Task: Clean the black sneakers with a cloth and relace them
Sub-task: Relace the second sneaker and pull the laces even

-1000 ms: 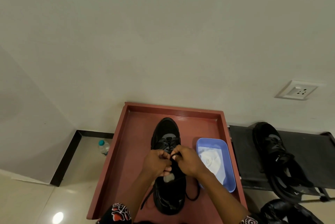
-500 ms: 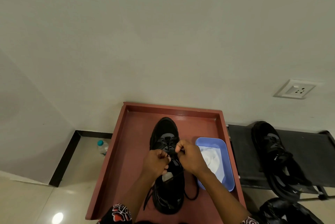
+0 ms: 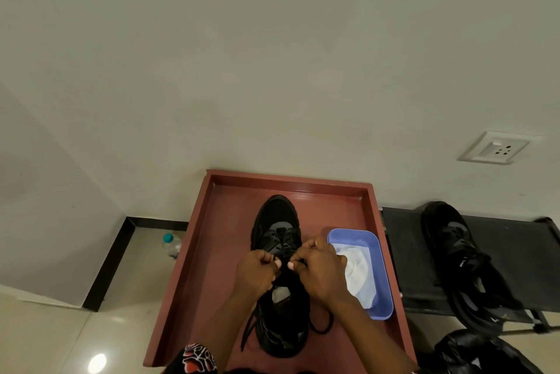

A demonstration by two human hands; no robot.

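- Pinching the lace (image 3: 319, 326) with both hands, my left hand (image 3: 257, 272) and right hand (image 3: 321, 272) curl tight over the middle of the sneaker (image 3: 277, 228).
- The sneaker stands in the red tray (image 3: 212, 252), toe far, so the eyelets face me.
- The cloth (image 3: 359, 278) waits in the blue tub (image 3: 383, 276) at right, near my reach.
- The second sneaker (image 3: 454, 240) lies far right on the black rack (image 3: 403, 252).

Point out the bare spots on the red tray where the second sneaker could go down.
The widest bare strip on the red tray lies between its left wall and the sneaker. A narrower band runs between the toe and the far wall. The right side is crowded: the blue basin holding the white cloth fills it, and both hands work the laces mid-tray.
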